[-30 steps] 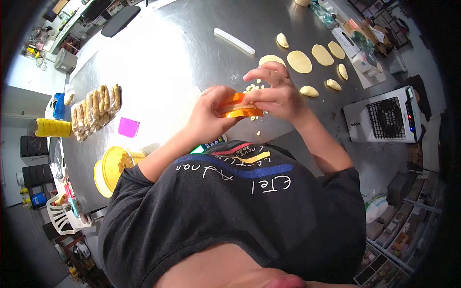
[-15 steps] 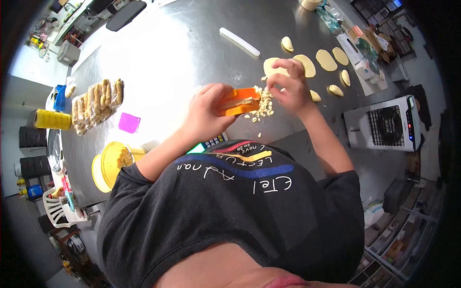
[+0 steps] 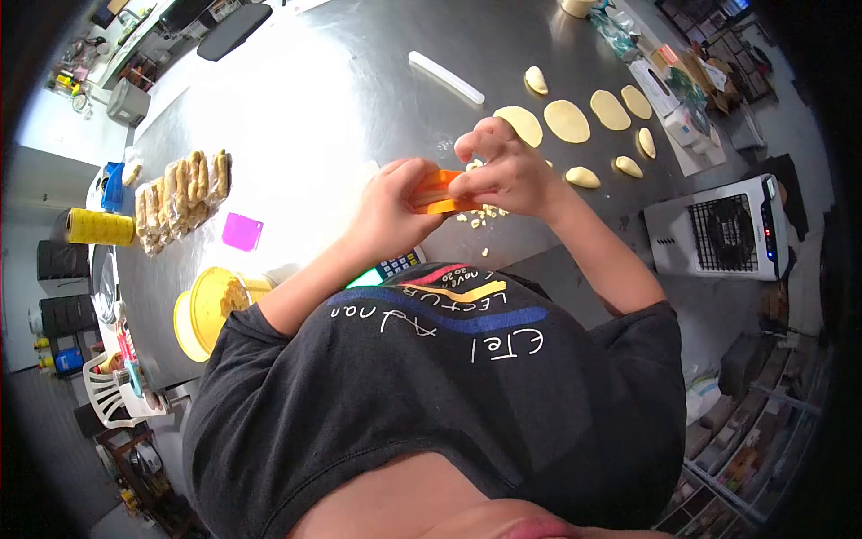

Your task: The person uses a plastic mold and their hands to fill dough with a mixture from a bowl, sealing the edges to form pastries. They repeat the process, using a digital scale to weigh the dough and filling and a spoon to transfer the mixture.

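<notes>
A person in a black printed T-shirt (image 3: 431, 377) stands at a steel worktable (image 3: 314, 99), seen from overhead. Both hands meet over the near table edge. The left hand (image 3: 391, 211) is wrapped around an orange plastic hinged dumpling press (image 3: 437, 192), and the right hand (image 3: 503, 171) pinches its other end, fingers curled over the top. The press looks folded shut between them, so this seems to be the sealing squeeze; the next move would call for even pressure, then opening the press gently. Pale dough crumbs (image 3: 480, 216) lie just below the press.

Half a second ago the right hand was off the press, picking at a heap of trimmings beside it; now it is back on the press and fewer crumbs show.

Farther off lie flat dough rounds (image 3: 567, 120), folded dumplings (image 3: 582, 177) and a white rolling stick (image 3: 446, 77). To the left sit a yellow tub (image 3: 208, 310), a purple scraper (image 3: 241, 232) and bagged pastries (image 3: 180, 199).
</notes>
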{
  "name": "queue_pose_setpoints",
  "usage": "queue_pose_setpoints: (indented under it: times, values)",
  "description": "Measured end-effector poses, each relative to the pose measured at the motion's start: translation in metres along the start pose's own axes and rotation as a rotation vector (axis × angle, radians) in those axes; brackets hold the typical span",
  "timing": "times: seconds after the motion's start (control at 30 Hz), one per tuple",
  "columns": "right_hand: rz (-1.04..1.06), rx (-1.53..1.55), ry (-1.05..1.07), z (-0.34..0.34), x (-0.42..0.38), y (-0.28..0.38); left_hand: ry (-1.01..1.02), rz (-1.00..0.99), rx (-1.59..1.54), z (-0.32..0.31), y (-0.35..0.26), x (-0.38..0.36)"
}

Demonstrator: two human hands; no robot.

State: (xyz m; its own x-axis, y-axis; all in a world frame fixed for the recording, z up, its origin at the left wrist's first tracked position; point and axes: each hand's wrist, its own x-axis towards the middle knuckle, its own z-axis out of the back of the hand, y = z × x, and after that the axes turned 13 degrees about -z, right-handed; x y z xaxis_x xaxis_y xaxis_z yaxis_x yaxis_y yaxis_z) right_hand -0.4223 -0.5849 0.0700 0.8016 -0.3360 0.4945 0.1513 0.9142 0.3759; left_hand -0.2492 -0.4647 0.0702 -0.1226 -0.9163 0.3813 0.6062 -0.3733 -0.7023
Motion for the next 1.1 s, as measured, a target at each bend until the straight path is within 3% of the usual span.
queue_pose_setpoints:
  times: [0.17, 0.27, 0.3, 0.37, 0.47, 0.53, 0.67, 0.73, 0.87, 1.1]
  values:
    - [0.006, -0.018, -0.019, -0.003, -0.012, -0.014, -0.032, 0.078, -0.047, -0.001, 0.008, -0.003]
    - [-0.086, -0.039, -0.161, 0.003, -0.025, -0.02, -0.079, 0.099, -0.1, 0.003, 0.012, -0.003]
    - [-0.079, -0.036, -0.157, 0.005, -0.029, -0.025, -0.08, 0.029, -0.03, 0.004, 0.016, -0.003]
    - [-0.327, 0.012, -0.122, 0.006, -0.042, -0.037, -0.085, -0.037, 0.04, 0.004, 0.026, -0.005]
    - [-0.494, -0.043, -0.088, -0.004, -0.057, -0.054, -0.12, -0.115, -0.049, 0.001, 0.032, -0.007]
    - [-0.587, -0.099, -0.064, -0.001, -0.049, -0.046, -0.08, 0.005, -0.389, 0.002, 0.019, -0.005]
    - [-0.101, -0.101, -0.185, -0.001, -0.011, 0.002, -0.012, 0.054, -0.483, 0.001, 0.006, 0.002]
    - [-0.046, -0.109, -0.176, -0.009, 0.002, 0.016, 0.059, 0.024, -0.456, -0.002, 0.007, 0.004]
    - [0.066, -0.202, -0.087, -0.02, 0.01, 0.014, 0.033, 0.084, -0.569, -0.008, 0.006, 0.007]
    - [0.24, -0.181, -0.114, -0.024, 0.013, 0.0, 0.018, 0.149, -0.624, -0.008, 0.008, 0.005]
